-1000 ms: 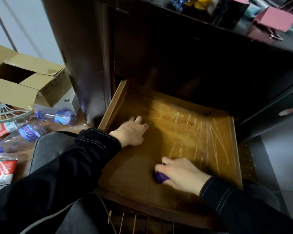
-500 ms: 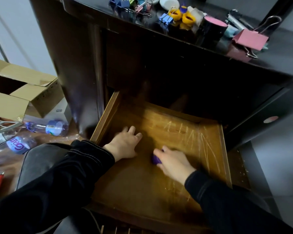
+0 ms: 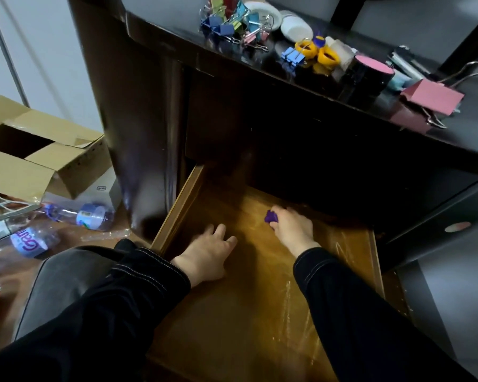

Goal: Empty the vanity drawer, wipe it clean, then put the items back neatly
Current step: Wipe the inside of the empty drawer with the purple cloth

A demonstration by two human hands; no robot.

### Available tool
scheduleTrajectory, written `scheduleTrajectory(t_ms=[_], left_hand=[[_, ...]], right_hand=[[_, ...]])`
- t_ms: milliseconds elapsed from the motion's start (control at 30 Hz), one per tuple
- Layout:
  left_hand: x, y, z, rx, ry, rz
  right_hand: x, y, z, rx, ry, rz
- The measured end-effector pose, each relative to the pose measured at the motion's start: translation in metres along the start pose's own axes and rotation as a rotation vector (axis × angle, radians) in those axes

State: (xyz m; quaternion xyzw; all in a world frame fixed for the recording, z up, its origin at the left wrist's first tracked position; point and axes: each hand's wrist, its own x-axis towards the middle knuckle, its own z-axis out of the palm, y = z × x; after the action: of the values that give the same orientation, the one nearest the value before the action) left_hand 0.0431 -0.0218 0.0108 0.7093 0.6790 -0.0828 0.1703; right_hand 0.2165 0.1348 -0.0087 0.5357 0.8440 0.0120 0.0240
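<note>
While drawer stood open | right hand clenched purple cloth | left hand lay flat, fingers released

Drawer floor bare beside hands.

dim, cool light | deep shadow under vanity top | drawer floor glares | wide-angle edge bending | slight blur

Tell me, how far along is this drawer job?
Emptying looks done: the drawer holds no items, and binder clips sit on the vanity top. Wiping is under way: the right hand presses a purple cloth near the back, the left hand rests flat. Putting everything back remains.
</note>
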Motion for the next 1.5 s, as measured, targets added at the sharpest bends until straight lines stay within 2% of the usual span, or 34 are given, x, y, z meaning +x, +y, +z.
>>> scheduleTrajectory(t_ms=[133, 333, 433, 600, 700, 800, 1000, 1200, 1400, 1500], left_hand=[[-0.003, 0.001, -0.003, -0.003, -0.011, 0.007], [-0.007, 0.003, -0.008, -0.001, -0.012, 0.004], [-0.008, 0.004, -0.007, -0.008, -0.01, 0.002], [-0.004, 0.003, -0.005, -0.009, -0.023, -0.005], [-0.004, 0.002, -0.007, -0.012, -0.032, -0.003], [-0.006, 0.004, -0.01, -0.009, -0.03, -0.003], [-0.009, 0.005, -0.011, -0.005, -0.01, 0.0], [-0.006, 0.004, -0.009, -0.016, -0.021, -0.008], [-0.003, 0.001, -0.004, -0.04, -0.031, -0.011], [-0.003, 0.0, -0.004, -0.035, -0.019, -0.005]], right_hand=[[-0.026, -0.001, 0.001, 0.031, -0.032, -0.038], [-0.114, 0.0, 0.01, 0.012, -0.094, -0.254], [-0.098, 0.002, 0.004, -0.022, -0.069, -0.25], [-0.023, 0.007, -0.007, -0.037, -0.01, 0.05], [0.001, 0.006, -0.009, -0.029, -0.022, 0.132], [-0.008, 0.004, -0.006, -0.015, -0.012, 0.098], [-0.055, 0.004, 0.015, 0.001, -0.049, -0.117], [-0.014, -0.038, -0.008, -0.007, -0.071, -0.018], [0.022, -0.072, -0.009, -0.004, 0.03, -0.161], [0.028, -0.058, -0.006, 0.023, -0.015, -0.122]])
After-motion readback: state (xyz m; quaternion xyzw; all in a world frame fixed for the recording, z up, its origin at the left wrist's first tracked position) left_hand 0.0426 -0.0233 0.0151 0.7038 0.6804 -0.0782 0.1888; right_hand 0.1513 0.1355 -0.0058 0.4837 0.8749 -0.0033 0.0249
